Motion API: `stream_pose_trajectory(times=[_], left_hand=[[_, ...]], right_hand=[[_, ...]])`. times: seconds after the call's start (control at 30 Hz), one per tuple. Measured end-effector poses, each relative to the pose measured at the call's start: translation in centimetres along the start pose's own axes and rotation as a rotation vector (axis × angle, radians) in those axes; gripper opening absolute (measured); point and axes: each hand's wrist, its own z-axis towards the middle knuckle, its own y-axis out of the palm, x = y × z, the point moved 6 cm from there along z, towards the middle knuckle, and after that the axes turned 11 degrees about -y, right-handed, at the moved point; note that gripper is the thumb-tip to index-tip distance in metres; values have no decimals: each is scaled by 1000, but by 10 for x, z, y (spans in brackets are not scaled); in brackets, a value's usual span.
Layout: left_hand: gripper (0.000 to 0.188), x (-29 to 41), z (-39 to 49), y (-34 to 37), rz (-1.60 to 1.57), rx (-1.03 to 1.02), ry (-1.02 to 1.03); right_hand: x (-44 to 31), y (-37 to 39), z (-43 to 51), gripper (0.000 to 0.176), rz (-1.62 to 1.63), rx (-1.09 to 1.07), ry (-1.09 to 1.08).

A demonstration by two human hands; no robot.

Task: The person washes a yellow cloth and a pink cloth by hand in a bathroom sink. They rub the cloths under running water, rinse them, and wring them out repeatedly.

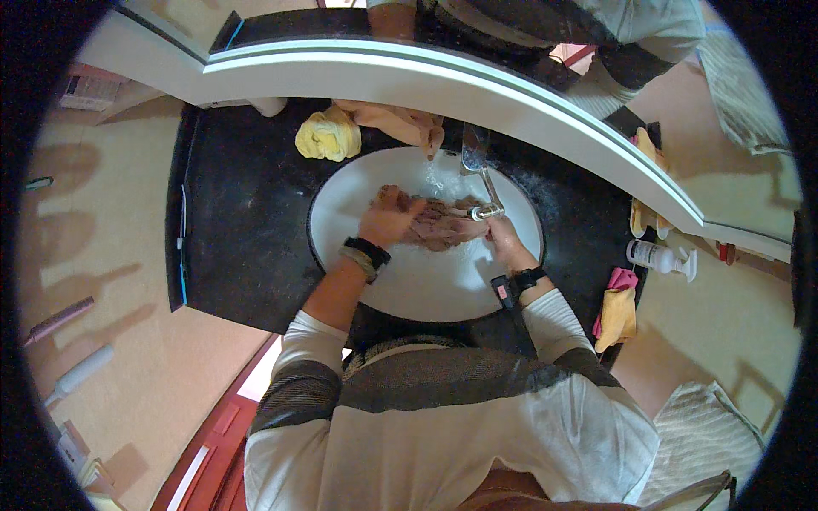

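Note:
A wet brownish-pink cloth point(441, 225) is bunched inside the oval white sink basin point(422, 294), stretched between my two hands. At its left end my left hand point(387, 220), slightly blurred, is closed around some of the fabric. My right hand point(503, 237) grips the right end, just beside the spout of the chrome faucet point(487, 191). The spout overlaps part of the cloth and the fingers there. A splash of water point(436, 177) shows on the basin's back wall. Dark bands circle both wrists.
Behind the basin lie a bundled yellow cloth point(328, 134) and a peach cloth point(396, 124) whose tip hangs over the rim. The black countertop point(249, 217) meets a mirror frame point(447, 70). Rightward are a white spray bottle point(658, 257) and yellow and pink cloths point(617, 313).

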Motion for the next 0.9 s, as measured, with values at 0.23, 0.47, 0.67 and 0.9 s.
stream_pose_trajectory(times=[0.23,0.47,0.67,0.9], left_hand=[[66,-5,17,40,523,470,7],[69,-14,31,69,614,131,0],[67,-27,49,53,463,400,-123],[55,29,55,103,307,315,537]], right_hand=[[-2,49,11,62,-465,-165,-624],[28,71,8,52,-1529,-406,-685],[7,9,26,42,-631,285,-565],[53,45,36,31,268,28,182]])
